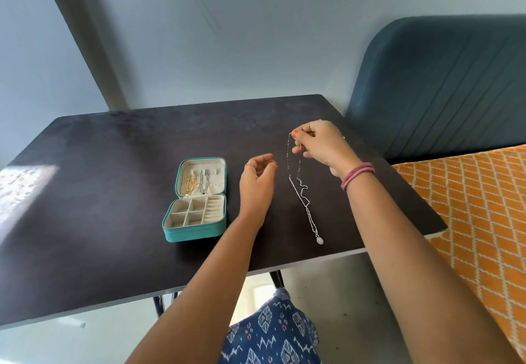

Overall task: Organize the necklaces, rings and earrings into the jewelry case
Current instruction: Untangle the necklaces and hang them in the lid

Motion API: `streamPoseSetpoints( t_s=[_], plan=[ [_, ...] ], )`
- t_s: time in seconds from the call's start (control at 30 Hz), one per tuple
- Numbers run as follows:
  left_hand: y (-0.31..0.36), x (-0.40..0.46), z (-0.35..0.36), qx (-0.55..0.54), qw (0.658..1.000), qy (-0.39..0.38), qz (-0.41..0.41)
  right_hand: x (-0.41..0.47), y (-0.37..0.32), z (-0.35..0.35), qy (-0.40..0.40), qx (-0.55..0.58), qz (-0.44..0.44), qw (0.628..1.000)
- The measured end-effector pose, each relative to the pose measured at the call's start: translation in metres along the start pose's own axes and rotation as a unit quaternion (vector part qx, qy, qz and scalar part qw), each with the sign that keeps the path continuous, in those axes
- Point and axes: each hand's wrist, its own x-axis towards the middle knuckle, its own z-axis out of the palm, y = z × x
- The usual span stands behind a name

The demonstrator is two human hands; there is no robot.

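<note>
Both forearms reach over the counter in the head view. Her right hand pinches a silver necklace, doubled, its pendant resting near the counter's edge. Her left hand hangs loosely curled, holding nothing, beside the open case, where two chains already hang in the lid. Risks, likely: the doubled strands tangle when lifted; the pendant drags off the edge or snags those chains.

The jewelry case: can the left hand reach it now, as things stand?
Probably yes. The left hand holds nothing and hovers just right of the open jewelry case, with only bare table between them.
</note>
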Motion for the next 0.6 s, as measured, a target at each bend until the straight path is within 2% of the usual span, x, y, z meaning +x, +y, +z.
streamPoseSetpoints(
  t_s=[0.2,0.4,0.6],
  plan=[
    [0.082,0.005,0.001,-0.050,0.996,-0.045,0.061,-0.026,-0.055,-0.027,-0.031,0.058,-0.038,0.997],
    [0.160,-0.019,-0.003,-0.073,0.977,-0.193,0.061,-0.045,-0.096,-0.044,-0.007,0.065,-0.113,0.991],
    [0.193,-0.036,-0.011,-0.001,0.979,-0.192,0.064,-0.053,-0.122,-0.060,0.027,0.058,-0.167,0.984]
  ],
)
